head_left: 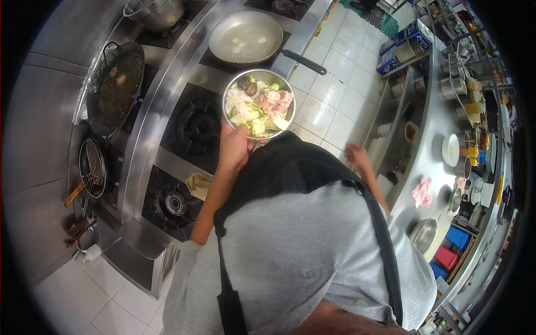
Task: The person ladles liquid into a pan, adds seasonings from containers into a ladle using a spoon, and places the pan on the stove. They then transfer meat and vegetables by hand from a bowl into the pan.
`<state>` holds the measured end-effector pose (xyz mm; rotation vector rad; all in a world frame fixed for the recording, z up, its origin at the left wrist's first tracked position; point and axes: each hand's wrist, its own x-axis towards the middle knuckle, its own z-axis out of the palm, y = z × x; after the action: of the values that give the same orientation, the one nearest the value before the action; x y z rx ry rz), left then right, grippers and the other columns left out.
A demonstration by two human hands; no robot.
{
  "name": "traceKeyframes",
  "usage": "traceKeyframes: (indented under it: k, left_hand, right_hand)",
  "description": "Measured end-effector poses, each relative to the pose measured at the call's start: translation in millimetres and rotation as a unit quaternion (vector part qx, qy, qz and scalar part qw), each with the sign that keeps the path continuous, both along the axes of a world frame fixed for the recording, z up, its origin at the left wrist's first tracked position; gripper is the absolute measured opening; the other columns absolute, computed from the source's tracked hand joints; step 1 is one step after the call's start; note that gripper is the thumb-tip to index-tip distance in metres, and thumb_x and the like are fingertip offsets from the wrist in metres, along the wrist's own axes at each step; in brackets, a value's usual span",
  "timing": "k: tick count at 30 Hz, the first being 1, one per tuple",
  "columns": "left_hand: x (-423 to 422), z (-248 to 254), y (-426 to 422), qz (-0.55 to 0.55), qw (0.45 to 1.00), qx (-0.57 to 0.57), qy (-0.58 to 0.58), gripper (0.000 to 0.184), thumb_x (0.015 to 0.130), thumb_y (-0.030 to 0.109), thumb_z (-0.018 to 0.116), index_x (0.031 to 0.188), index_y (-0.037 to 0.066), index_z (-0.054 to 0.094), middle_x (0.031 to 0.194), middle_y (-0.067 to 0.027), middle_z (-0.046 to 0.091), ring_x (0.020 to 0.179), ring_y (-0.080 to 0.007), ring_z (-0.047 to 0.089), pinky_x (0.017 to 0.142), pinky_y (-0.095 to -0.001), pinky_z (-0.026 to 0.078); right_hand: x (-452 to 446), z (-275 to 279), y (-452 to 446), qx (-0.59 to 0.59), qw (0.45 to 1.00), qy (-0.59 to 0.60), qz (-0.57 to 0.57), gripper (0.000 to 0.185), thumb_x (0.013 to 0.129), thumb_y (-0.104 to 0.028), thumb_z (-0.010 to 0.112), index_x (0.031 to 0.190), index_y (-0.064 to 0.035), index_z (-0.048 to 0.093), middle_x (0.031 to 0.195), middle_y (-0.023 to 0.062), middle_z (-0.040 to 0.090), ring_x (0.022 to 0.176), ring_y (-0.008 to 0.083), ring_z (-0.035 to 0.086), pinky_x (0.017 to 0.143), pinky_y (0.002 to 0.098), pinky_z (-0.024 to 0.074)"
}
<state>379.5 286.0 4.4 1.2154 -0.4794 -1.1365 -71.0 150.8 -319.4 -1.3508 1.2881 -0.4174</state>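
My left hand (237, 146) is closed on the near rim of a round metal bowl (228, 89), held up by the stove in front of me. Inside the bowl are chopped pale green cabbage (251, 124), pinkish raw meat (275, 103) and some dark brown pieces that look like mushroom. Just beyond the bowl a wide frying pan (245, 37) with a black handle sits on the stove, a few pale patches showing in it. Out to my right, my right hand (355, 156) hangs low near the counter; its fingers are small and blurred.
A dark wok (116, 89), a metal pot (155, 12) and a pan with a strainer (92, 167) stand at the left. A folded cloth (199, 185) lies by the burner (174, 203). The right-hand counter (406, 192) carries bowls, containers and a pink cloth (422, 192).
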Motion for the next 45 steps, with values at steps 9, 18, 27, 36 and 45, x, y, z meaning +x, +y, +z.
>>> traceKeyframes:
  k: [9, 18, 27, 36, 45]
  left_hand:
    - [39.5, -20.9, 14.6, 0.028, 1.0, 0.004, 0.006, 0.068, 0.083, -0.009, 0.041, 0.149, -0.001, 0.03, 0.121, -0.0243, 0.066, 0.064, -0.0229, 0.07, 0.042, -0.0237, 0.044]
    - [65.7, 10.6, 17.4, 0.061, 0.998, 0.026, 0.009, 0.068, 0.079, -0.013, 0.039, 0.146, -0.002, 0.033, 0.117, -0.0248, 0.065, 0.053, -0.0156, 0.061, 0.043, -0.0264, 0.054]
    - [85.0, -3.5, 28.1, 0.1, 0.995, -0.004, 0.011, 0.068, 0.079, -0.011, 0.041, 0.146, 0.0, 0.034, 0.116, -0.0222, 0.065, 0.057, -0.0166, 0.063, 0.042, -0.0258, 0.052]
    - [76.0, -1.6, 21.2, 0.146, 0.988, 0.04, -0.011, 0.066, 0.082, -0.007, 0.043, 0.147, -0.001, 0.036, 0.119, -0.0218, 0.068, 0.066, -0.0241, 0.072, 0.04, -0.0226, 0.043]
    - [61.0, -4.5, 6.5, 0.101, 0.995, 0.017, -0.005, 0.063, 0.08, -0.006, 0.042, 0.143, -0.005, 0.041, 0.112, -0.0224, 0.069, 0.06, -0.0213, 0.068, 0.042, -0.0247, 0.05]
  right_hand:
    - [235.7, 298.8, -34.0, -0.181, 0.969, -0.13, 0.108, 0.03, 0.102, -0.013, 0.065, 0.131, -0.0045, 0.066, 0.108, 0.0023, 0.071, 0.097, 0.012, 0.066, 0.085, 0.0284, 0.0528]
    - [370.9, 379.2, -0.3, -0.481, 0.818, 0.035, 0.315, 0.036, 0.087, -0.017, 0.069, 0.122, -0.0075, 0.069, 0.11, 0.0161, 0.069, 0.108, 0.0347, 0.066, 0.093, 0.0464, 0.054]
    - [417.5, 351.4, -7.9, -0.533, 0.746, 0.028, 0.398, 0.027, 0.086, -0.018, 0.069, 0.111, -0.007, 0.07, 0.102, 0.0153, 0.067, 0.098, 0.0362, 0.067, 0.086, 0.0468, 0.0539]
    - [418.3, 350.9, -18.3, -0.528, 0.762, -0.028, 0.373, 0.019, 0.083, -0.013, 0.066, 0.099, -0.0036, 0.067, 0.099, 0.0167, 0.065, 0.096, 0.0391, 0.066, 0.082, 0.0489, 0.0547]
    - [395.2, 375.7, -28.3, -0.504, 0.794, -0.073, 0.332, 0.02, 0.082, -0.011, 0.066, 0.1, -0.0036, 0.066, 0.097, 0.0172, 0.063, 0.097, 0.0394, 0.064, 0.082, 0.0488, 0.0551]
